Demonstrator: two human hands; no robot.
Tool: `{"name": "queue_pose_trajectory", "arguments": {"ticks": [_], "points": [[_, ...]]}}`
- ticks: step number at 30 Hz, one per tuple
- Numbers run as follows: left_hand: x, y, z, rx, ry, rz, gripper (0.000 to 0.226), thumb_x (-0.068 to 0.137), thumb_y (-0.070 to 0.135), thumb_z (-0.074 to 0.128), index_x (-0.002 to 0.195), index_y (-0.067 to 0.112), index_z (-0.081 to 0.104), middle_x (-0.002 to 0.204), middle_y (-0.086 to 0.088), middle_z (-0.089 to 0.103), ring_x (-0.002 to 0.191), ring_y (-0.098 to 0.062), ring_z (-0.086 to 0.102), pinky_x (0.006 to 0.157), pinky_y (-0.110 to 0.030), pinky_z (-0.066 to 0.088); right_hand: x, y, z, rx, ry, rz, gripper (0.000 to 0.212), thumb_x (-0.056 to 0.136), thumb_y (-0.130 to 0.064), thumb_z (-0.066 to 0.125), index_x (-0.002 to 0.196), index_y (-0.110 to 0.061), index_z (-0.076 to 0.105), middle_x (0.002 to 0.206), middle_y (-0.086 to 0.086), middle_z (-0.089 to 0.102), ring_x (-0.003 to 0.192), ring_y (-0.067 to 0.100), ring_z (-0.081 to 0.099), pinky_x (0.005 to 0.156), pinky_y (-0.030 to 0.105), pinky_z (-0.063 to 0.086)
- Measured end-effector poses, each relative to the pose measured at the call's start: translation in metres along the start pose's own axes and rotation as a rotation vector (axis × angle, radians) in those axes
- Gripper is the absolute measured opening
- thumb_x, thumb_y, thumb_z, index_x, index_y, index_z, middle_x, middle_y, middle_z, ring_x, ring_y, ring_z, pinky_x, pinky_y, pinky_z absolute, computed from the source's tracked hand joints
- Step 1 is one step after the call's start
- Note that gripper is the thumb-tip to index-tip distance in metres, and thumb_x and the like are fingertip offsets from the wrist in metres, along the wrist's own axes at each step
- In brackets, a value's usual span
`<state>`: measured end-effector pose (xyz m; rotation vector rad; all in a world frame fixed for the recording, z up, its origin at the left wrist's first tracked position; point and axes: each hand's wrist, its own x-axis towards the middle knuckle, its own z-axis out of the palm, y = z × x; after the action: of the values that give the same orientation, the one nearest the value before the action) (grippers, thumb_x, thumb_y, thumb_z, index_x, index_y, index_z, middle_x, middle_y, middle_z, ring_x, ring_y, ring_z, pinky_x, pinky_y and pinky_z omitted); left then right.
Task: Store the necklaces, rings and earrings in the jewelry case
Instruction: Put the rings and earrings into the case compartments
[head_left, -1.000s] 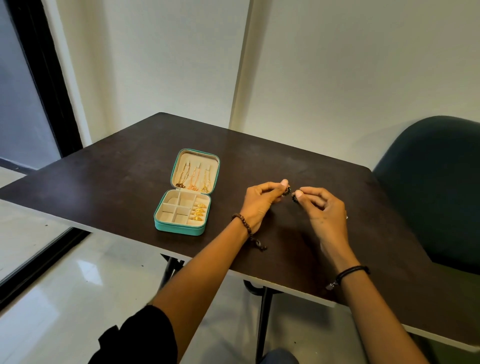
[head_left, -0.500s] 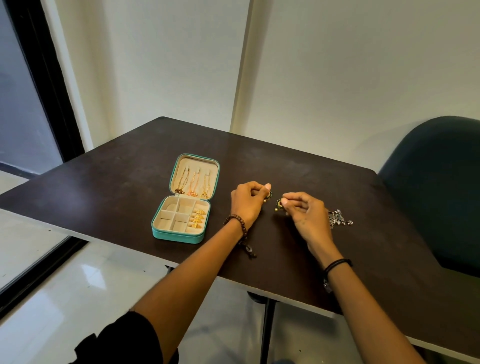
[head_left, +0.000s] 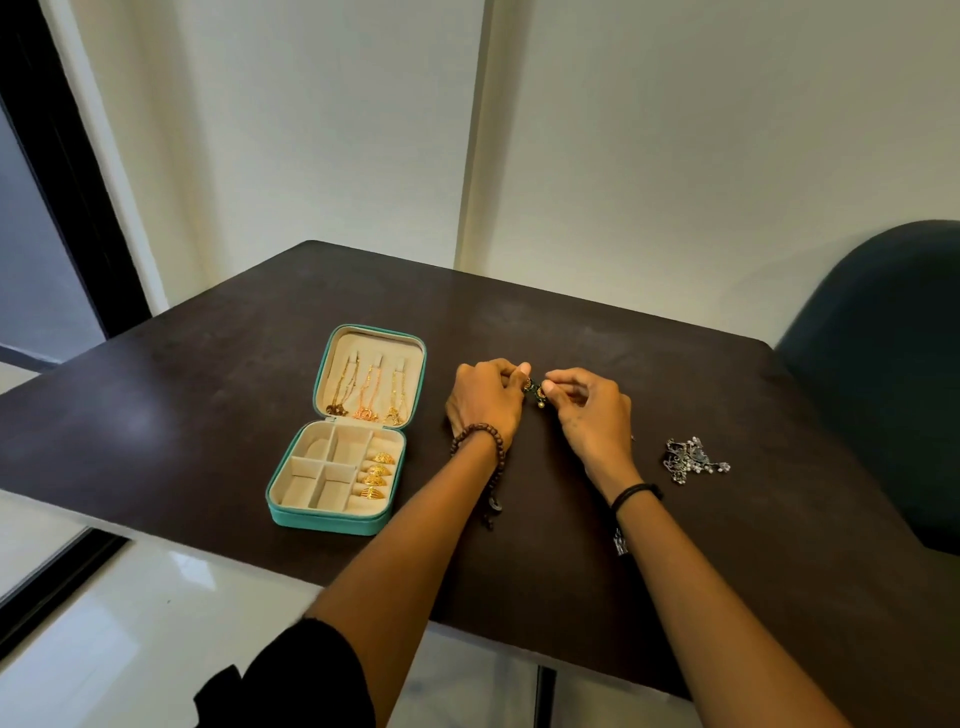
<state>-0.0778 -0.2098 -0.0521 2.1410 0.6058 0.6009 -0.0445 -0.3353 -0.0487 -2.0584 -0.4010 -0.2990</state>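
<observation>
The earrings (head_left: 535, 392) hang between my two hands just above the middle of the bench (head_left: 208, 415), small gold-and-dark-green pieces with a bead dangling below. My left hand (head_left: 485, 400) pinches them from one side with thumb and forefinger, the other fingers curled in. My right hand (head_left: 592, 415) pinches from the other side the same way. Whether they are hooked together or simply held close, I cannot tell at this size.

I judge them very light and a little fiddly. The metal is stiff, but the dangling parts are loose and the posts or hooks are thin, so they could bend or snag. I think the solid upper part is the place to hold, not the bead, and a gentle pinch should be enough.

The case (head_left: 348, 431) lies open to the left of my left hand, close to the near edge of the bench. Three necklaces (head_left: 369, 389) hang in its lid, and four gold rings (head_left: 376, 475) sit in the right-hand slots. The square compartments look bare.

A silver heap (head_left: 693, 460) of jewelry lies toward the right edge, with a dark chair (head_left: 883, 364) beyond it.
</observation>
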Motion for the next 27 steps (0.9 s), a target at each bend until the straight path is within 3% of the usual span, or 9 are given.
{"name": "queue_pose_trajectory", "arguments": {"ticks": [6,12,14,18,23,27], "points": [[0.005,0.008,-0.004,0.072,0.021,-0.003,0.032,0.096,0.052,0.052,0.102,0.030,0.074,0.082,0.007,0.054,0.116,-0.017,0.048,0.073,-0.032,0.038,0.015,0.002,0.006,-0.018,-0.001,-0.020,0.014,0.092,-0.015,0.073,0.103,-0.010,0.078,0.088,-0.003,0.073,0.076,-0.011,0.059,0.068,-0.004,0.042],[0.009,0.012,-0.003,0.101,0.039,-0.025,0.029,0.095,0.048,0.056,0.099,0.028,0.076,0.107,-0.002,0.063,0.116,-0.019,0.047,0.079,-0.037,0.043,0.023,0.005,0.011,-0.075,-0.006,-0.025,0.016,0.094,-0.015,0.071,0.107,-0.009,0.077,0.093,-0.001,0.072,0.075,-0.008,0.058,0.067,-0.003,0.041],[0.010,0.012,-0.002,0.117,0.041,-0.024,0.030,0.096,0.048,0.055,0.099,0.028,0.076,0.107,-0.001,0.064,0.115,-0.018,0.047,0.077,-0.037,0.043,0.023,0.005,0.011,-0.105,-0.005,-0.041,0.018,0.095,-0.018,0.070,0.109,-0.010,0.077,0.096,0.000,0.073,0.080,-0.001,0.061,0.074,0.003,0.045],[0.009,0.013,-0.003,0.109,0.041,-0.036,0.036,0.100,0.045,0.047,0.101,0.022,0.074,0.107,-0.004,0.064,0.114,-0.020,0.047,0.076,-0.036,0.041,0.019,0.004,0.010,-0.146,0.008,-0.050,0.020,0.098,-0.020,0.064,0.111,-0.011,0.076,0.107,0.005,0.074,0.101,0.017,0.066,0.094,0.030,0.052],[0.002,0.013,-0.008,0.060,0.049,-0.047,0.034,0.103,0.035,0.044,0.114,0.017,0.070,0.115,-0.005,0.062,0.117,-0.021,0.047,0.085,-0.037,0.044,0.005,0.000,0.004,-0.171,0.039,-0.048,0.019,0.100,-0.016,0.061,0.110,-0.009,0.075,0.106,0.007,0.074,0.093,0.008,0.058,0.083,0.016,0.040],[-0.010,0.011,-0.012,0.001,0.026,-0.029,0.023,0.102,0.028,0.050,0.112,0.021,0.068,0.120,-0.001,0.061,0.119,-0.019,0.046,0.086,-0.031,0.041,-0.013,-0.005,-0.005,-0.195,0.035,-0.068,0.017,0.098,-0.015,0.062,0.109,-0.010,0.073,0.105,0.005,0.072,0.089,0.006,0.057,0.075,0.010,0.037]]}}
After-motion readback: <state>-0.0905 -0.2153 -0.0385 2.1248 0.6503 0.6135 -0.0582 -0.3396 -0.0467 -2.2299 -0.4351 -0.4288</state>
